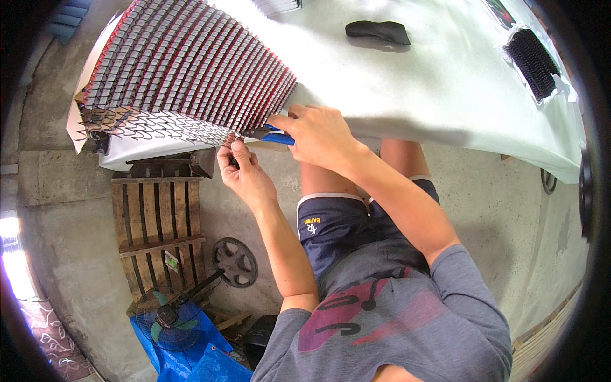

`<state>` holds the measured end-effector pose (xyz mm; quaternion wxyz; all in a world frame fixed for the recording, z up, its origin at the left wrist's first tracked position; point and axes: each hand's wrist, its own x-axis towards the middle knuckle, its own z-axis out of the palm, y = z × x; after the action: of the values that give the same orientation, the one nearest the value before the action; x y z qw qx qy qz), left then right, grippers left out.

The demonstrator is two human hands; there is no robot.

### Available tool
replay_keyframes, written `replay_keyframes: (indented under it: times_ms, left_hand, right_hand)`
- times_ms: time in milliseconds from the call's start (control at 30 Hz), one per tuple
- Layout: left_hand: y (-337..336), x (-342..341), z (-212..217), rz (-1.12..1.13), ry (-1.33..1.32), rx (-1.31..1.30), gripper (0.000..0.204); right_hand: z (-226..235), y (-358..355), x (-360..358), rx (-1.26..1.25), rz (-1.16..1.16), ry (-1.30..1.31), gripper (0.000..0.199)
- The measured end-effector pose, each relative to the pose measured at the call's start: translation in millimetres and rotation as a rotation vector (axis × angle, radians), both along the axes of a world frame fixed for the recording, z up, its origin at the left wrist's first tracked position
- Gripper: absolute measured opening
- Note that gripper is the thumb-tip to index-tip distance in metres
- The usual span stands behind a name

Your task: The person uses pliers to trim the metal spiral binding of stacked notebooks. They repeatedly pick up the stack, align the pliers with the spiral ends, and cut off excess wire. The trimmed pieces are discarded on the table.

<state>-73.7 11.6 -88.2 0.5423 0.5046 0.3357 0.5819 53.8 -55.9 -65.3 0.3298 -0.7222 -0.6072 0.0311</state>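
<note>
Pliers (pixel 278 138) in right hand (pixel 324 135), closed round blue handles; long axis roughly crosswise, nose left toward wire mesh (pixel 167 125) at table (pixel 445 83) near edge. Left hand (pixel 248 175), nearer mesh, pinches small pieces (pixel 233 138), kind unclear.

grey concrete floor (pixel 509 223), white-covered table (pixel 439 83), slatted wooden pallet (pixel 159 246), fan (pixel 167 316), blue tarp (pixel 216 366), bright light (pixel 13 254) at left

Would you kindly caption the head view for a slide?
Right hand holds blue-handled pliers beside left hand, near wire mesh.
</note>
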Motion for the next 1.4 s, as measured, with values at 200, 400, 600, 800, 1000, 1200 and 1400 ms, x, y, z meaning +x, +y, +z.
replay_keyframes:
  times_ms: [200, 400, 600, 800, 1000, 1200, 1400]
  left_hand:
    - [-3, 0, 1, 0.020, 0.050, 0.010, 0.022]
    - [-5, -1, 0, 0.022, 0.045, 0.009, 0.023]
    - [-6, 2, 5, 0.054, 0.077, 0.018, 0.025]
    - [-4, 1, 2, 0.044, 0.054, 0.044, 0.024]
    - [-3, -1, 2, 0.023, 0.051, 0.045, 0.023]
    - [-5, 1, 3, 0.033, 0.045, 0.041, 0.024]
    - [-14, 4, 1, 0.157, 0.200, 0.097, 0.023]
  right_hand:
    - [-8, -1, 4, 0.183, -0.048, -0.115, 0.039]
    - [-8, 1, 3, 0.268, -0.083, -0.152, 0.048]
    - [-6, 4, 0, 0.194, -0.050, -0.128, 0.044]
    - [2, 3, -1, 0.013, 0.021, 0.134, 0.040]
    - [3, 3, -1, 0.008, 0.004, 0.130, 0.039]
    - [8, 3, 1, -0.036, 0.020, 0.097, 0.045]
    - [0, 3, 0, 0.111, 0.001, 0.023, 0.041]
